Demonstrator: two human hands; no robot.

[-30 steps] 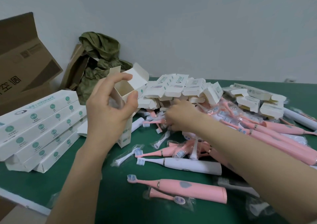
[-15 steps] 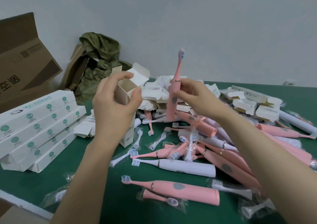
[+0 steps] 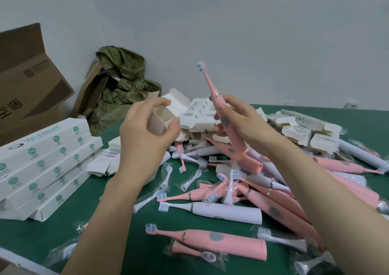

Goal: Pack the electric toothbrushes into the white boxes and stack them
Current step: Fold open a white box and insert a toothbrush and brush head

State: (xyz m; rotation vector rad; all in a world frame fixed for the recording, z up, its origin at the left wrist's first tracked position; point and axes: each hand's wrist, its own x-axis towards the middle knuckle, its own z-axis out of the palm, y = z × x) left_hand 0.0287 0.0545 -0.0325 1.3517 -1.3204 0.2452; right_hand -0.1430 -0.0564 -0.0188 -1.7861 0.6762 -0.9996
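Observation:
My left hand [image 3: 145,135] grips an open white box [image 3: 166,117] upright, its top flaps folded back. Just right of it, my right hand [image 3: 237,119] holds a pink electric toothbrush [image 3: 226,123] nearly upright, brush head up; a bagged spare brush head [image 3: 232,182] dangles below it. The toothbrush's lower end hangs beside the box, outside its mouth. Several packed white boxes [image 3: 42,161] are stacked at the left. A heap of pink and white toothbrushes [image 3: 248,192] lies on the green table [image 3: 101,222].
Empty folded white boxes [image 3: 303,131] pile up behind the heap. A brown cardboard carton [image 3: 25,85] stands at the far left, with a crumpled green bag [image 3: 124,81] against the wall. A white toothbrush [image 3: 221,210] and a pink toothbrush [image 3: 210,240] lie nearest me.
My right hand has come up out of the heap with a pink toothbrush and brought it next to the open box. The left hand has kept holding the box.

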